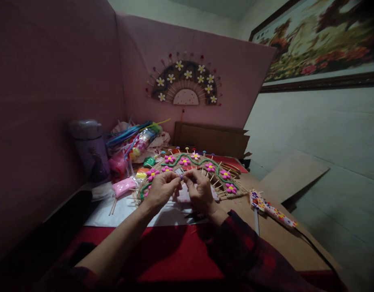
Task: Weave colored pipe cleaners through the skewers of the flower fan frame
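My left hand [164, 188] and my right hand [199, 190] meet at the fingertips in the middle of the view. Between their pinched fingers is a small bluish-purple piece [181, 177], too small to make out well. Just behind the hands lies a half-round fan [175, 165] of sticks and brown cord, with pink flowers, a green wavy line and coloured tips. My fingers and wrists cover part of its lower middle. Dark scissors [195, 217] show partly beneath my right hand, on white paper [108, 213].
A patterned glue gun [272, 209] with a black cord lies at the right. At the left stand a purple bottle [92, 158], bagged craft supplies [138, 142] and a pink clay packet [124, 186]. Another fan [187, 75] hangs on the pink board behind cardboard [211, 138].
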Motion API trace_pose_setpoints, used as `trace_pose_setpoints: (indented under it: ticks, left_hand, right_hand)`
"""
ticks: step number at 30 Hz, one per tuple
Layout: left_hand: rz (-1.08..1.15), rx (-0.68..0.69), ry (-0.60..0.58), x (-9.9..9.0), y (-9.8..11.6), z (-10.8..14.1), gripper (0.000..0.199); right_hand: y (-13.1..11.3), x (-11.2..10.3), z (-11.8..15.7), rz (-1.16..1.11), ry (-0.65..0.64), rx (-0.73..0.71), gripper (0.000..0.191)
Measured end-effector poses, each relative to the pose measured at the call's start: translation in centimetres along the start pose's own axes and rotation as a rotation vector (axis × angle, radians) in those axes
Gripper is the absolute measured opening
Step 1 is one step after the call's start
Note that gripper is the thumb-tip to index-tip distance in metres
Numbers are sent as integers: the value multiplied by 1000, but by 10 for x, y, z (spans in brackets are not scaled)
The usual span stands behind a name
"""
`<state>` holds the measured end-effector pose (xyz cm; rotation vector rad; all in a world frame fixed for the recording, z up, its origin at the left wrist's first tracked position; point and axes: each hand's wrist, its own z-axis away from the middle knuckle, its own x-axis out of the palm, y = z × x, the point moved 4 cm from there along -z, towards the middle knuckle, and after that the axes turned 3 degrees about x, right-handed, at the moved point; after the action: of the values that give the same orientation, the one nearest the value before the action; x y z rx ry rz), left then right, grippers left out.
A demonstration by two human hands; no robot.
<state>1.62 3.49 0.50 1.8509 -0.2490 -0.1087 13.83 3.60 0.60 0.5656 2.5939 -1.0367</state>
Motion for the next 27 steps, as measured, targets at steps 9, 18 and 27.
trace_pose_setpoints:
  ticks: [9, 18, 27]
  left_hand:
    - [-28, -30, -83, -4, 9, 2, 21]
    - [48, 45, -59, -4, 10, 3, 22]
    - [133, 19, 27, -6, 6, 0, 25]
  right_hand:
    - [8, -4, -5, -142, -16, 58, 7]
    - [10, 1, -7, -453, -55, 180, 14]
    - [8, 0, -4, -357, -33, 163, 14]
